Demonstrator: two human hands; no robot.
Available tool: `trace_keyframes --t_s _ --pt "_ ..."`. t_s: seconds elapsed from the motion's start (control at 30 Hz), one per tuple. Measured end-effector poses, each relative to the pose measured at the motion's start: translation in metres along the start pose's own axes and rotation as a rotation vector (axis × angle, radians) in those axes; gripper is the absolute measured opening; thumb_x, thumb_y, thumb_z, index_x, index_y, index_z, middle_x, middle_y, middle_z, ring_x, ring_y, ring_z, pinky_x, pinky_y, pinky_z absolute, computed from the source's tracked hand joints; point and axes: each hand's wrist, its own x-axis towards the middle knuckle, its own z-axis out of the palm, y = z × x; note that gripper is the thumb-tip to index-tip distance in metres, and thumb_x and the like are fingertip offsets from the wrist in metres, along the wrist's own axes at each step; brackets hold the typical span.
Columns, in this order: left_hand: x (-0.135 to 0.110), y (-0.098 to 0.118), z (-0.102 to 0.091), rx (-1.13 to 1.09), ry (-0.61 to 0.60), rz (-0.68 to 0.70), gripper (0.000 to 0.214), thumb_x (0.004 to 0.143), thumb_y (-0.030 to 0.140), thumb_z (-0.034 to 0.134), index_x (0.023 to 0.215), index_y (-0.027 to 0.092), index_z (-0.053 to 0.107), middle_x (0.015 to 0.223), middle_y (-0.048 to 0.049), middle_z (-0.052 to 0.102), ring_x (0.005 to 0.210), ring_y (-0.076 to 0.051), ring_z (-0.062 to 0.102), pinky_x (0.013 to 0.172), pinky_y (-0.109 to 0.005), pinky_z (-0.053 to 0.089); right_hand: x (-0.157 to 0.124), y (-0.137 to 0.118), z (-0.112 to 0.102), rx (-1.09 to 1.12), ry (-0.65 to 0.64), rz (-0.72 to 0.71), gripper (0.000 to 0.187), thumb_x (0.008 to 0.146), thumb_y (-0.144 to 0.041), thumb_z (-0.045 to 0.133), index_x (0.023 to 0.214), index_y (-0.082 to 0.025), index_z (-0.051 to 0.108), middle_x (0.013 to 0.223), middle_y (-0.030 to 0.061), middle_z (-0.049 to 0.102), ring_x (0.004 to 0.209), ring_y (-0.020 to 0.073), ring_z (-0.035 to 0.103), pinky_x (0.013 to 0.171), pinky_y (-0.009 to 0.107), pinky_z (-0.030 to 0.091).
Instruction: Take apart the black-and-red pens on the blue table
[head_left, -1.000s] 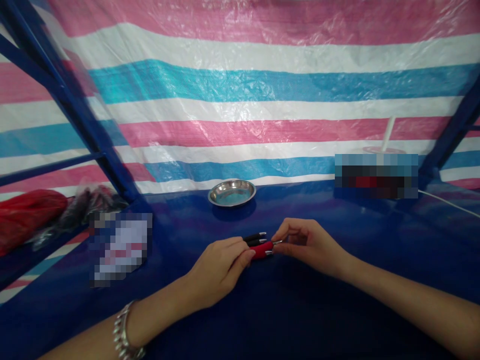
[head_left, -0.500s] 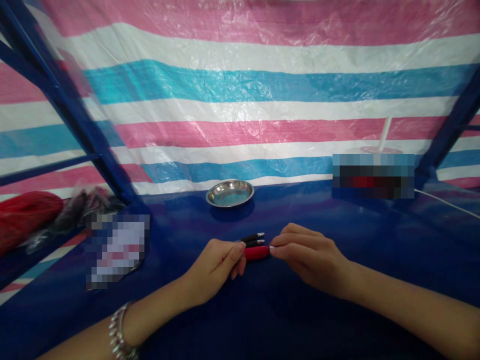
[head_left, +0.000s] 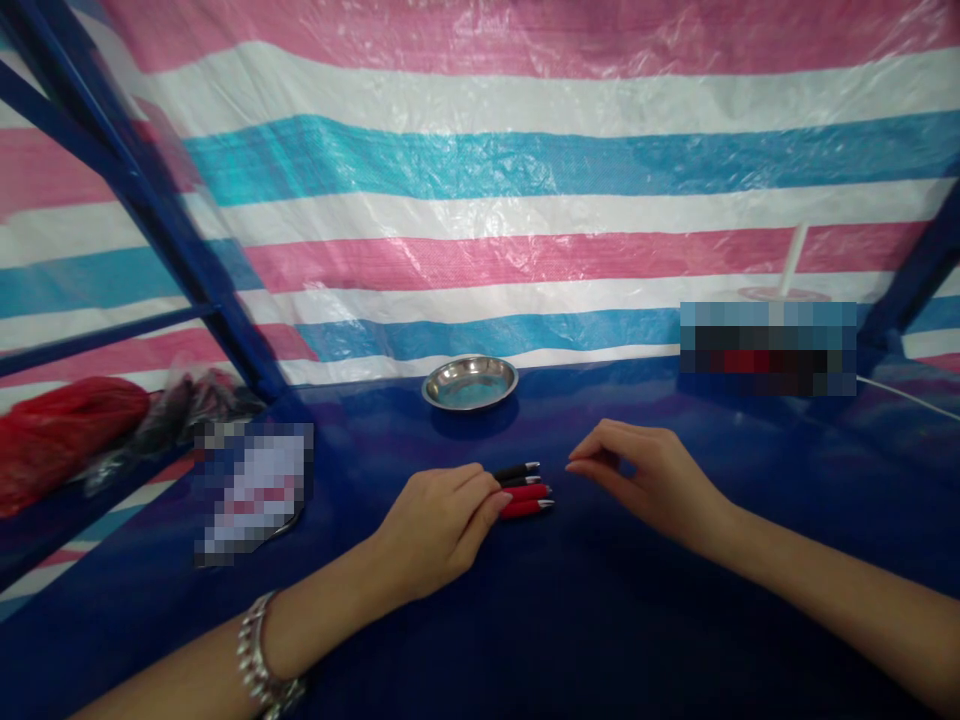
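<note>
Two black pens (head_left: 517,472) and two red pens (head_left: 529,500) lie side by side on the blue tabletop, their silver tips pointing right. My left hand (head_left: 450,515) is closed over their left ends, with the thumb along the nearest red pen. That hand hides the rest of the pens. Just right of the silver tips, my right hand (head_left: 649,470) is held apart from the pens. Its thumb and index fingertip are drawn together in a pinch, and nothing shows between them.
Behind the pens, a shallow metal dish (head_left: 470,385) stands near the striped sheet (head_left: 480,260). To the left are a blurred-out item (head_left: 259,490) and a red plastic bag (head_left: 71,430). A pixelated object (head_left: 769,350) with a white cord sits at the back right.
My right hand has let go of a red pen's tip and drawn back to the right. Both red pens now show beside the black ones. My left hand has turned further over the pens.
</note>
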Motion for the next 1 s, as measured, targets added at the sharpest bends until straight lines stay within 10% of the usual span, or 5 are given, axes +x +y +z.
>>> trace_keyframes --t_s 0.33,1.0 --pt "-0.002 0.007 -0.004 0.14 -0.203 0.163 0.02 0.085 0.03 0.037 0.082 0.016 0.051 0.077 -0.0031 0.055 0.064 -0.015 0.051 0.057 -0.026 0.04 0.001 0.028 0.016 -0.175 -0.231 0.03 0.006 0.076 -0.017 0.052 0.071 -0.016 0.054 0.068 0.0012 0.051 0.064 0.0121 0.048 0.057 0.024 0.038" --pt "-0.001 0.001 0.003 0.138 -0.083 0.023 0.029 0.089 0.029 0.027 0.084 0.014 0.051 0.078 -0.0036 0.052 0.063 -0.014 0.052 0.052 -0.024 0.038 -0.005 0.003 0.026 -0.103 -0.222 -0.14 0.009 0.077 -0.023 0.054 0.083 -0.019 0.059 0.081 0.0049 0.049 0.077 0.0158 0.043 0.065 0.03 0.04"
